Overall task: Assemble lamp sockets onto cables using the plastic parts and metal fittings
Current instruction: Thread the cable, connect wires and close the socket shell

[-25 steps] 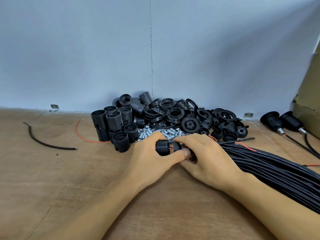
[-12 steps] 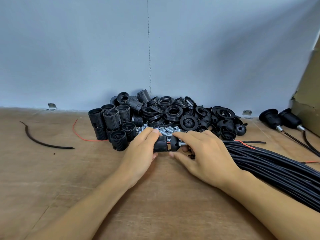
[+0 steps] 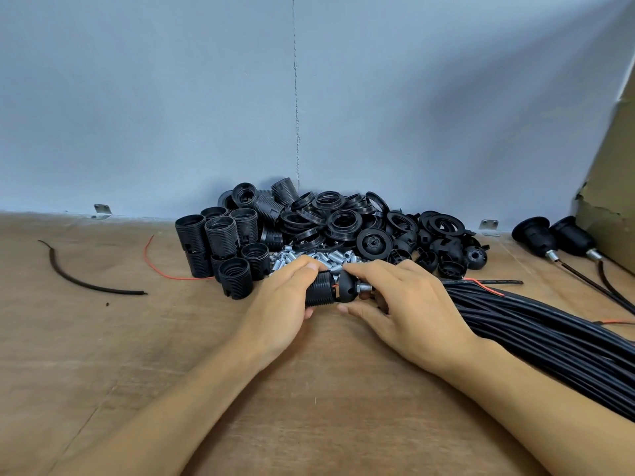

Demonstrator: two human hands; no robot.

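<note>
Left hand [image 3: 281, 300] grips the threaded socket body [image 3: 318, 290], right hand [image 3: 405, 310] pinches the domed cap [image 3: 347, 286] w/ its metal nipple [image 3: 365, 287] poking out, all low over the table [image 3: 103, 338] just in front of the parts. Red wire shows at the seam, so imo it's not closed up yet. Only 2 finished sockets [image 3: 536, 235] far right. Big cable bundle [image 3: 549, 334], loose fittings [image 3: 309, 257] & plastic shells [image 3: 220, 235] still waiting, so prob early days.
</note>
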